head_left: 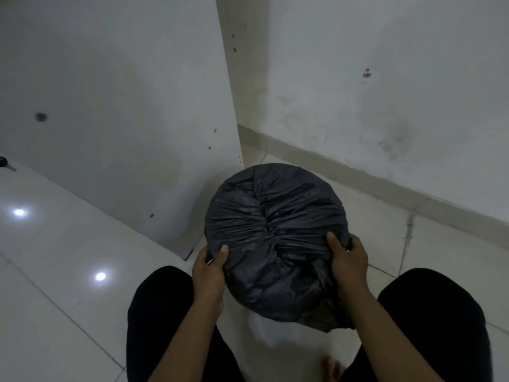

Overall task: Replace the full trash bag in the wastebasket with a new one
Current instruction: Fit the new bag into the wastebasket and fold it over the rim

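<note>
A black trash bag point(272, 216) is stretched tight over the round top of a wastebasket, its plastic gathered into creases at the middle. The wastebasket's white side point(264, 326) shows below the bag's hanging edge. My left hand point(209, 271) grips the bag at the rim's near-left side, thumb on top. My right hand point(348, 260) grips the bag at the near-right rim, thumb on top and fingers curled round the edge. What lies under the bag is hidden.
The wastebasket stands on a pale tiled floor point(68, 271) in a corner, beside a white panel point(124, 119) on the left and a wall with a skirting board point(385, 183) on the right. My knees in black trousers point(154, 312) flank it.
</note>
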